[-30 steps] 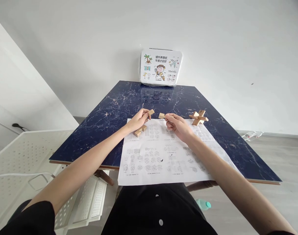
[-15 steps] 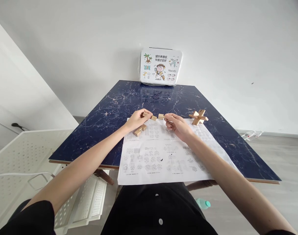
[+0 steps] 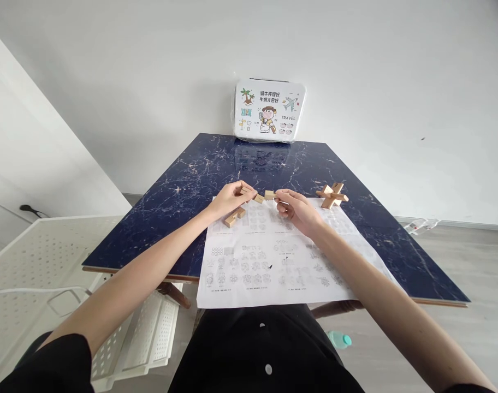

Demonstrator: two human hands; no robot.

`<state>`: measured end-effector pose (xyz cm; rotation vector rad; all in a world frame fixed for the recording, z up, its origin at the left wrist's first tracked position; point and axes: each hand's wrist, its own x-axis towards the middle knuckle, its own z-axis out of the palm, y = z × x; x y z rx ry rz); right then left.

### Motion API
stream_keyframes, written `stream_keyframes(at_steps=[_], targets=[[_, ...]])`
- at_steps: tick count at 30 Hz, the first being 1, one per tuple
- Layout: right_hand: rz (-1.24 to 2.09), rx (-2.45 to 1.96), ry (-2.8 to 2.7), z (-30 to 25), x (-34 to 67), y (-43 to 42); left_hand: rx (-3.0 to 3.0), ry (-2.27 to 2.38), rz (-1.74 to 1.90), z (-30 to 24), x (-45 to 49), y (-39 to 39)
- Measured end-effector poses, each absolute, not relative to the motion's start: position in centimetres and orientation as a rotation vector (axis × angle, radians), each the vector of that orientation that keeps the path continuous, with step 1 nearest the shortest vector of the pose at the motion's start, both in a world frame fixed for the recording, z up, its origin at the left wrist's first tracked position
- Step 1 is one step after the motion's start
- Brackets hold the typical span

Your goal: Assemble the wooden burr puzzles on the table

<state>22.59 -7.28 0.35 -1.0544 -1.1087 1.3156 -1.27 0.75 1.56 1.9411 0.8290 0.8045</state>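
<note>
My left hand [image 3: 231,198] is closed around a notched wooden puzzle piece [image 3: 259,199], whose end sticks out past the fingertips toward the right. A small gap away, my right hand [image 3: 297,209] pinches another wooden puzzle piece [image 3: 269,194] between thumb and fingers; part of it is hidden by them. Just below my left hand, a loose notched wooden piece [image 3: 231,220] lies on the printed sheet [image 3: 249,297]. Farther right stands a cross-shaped assembly of interlocked wooden pieces [image 3: 332,195] at the sheet's upper right edge.
The sheet of printed diagrams overhangs the front of the blue marbled table [image 3: 171,185]. A white case with cartoon prints [image 3: 269,112] leans on the wall at the back. White perforated shelving [image 3: 40,256] is at the left, and a bottle [image 3: 339,340] is on the floor.
The piece in my left hand has turned slightly and shifted a little to the right. My right hand and the other pieces look nearly the same.
</note>
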Motion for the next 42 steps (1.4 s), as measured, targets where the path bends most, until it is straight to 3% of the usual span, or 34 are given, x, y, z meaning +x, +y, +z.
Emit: stream_keyframes(at_steps=[26,42], targets=[[1.35,-0.898,-1.077,-0.03,22.79,-6.96,1.661,0.651,0.671,1.76,-0.96,0.38],[1.333,-0.89,-1.196,0.54,22.2,-7.56,1.795,0.672,0.637,1.73,-0.89,0.43]])
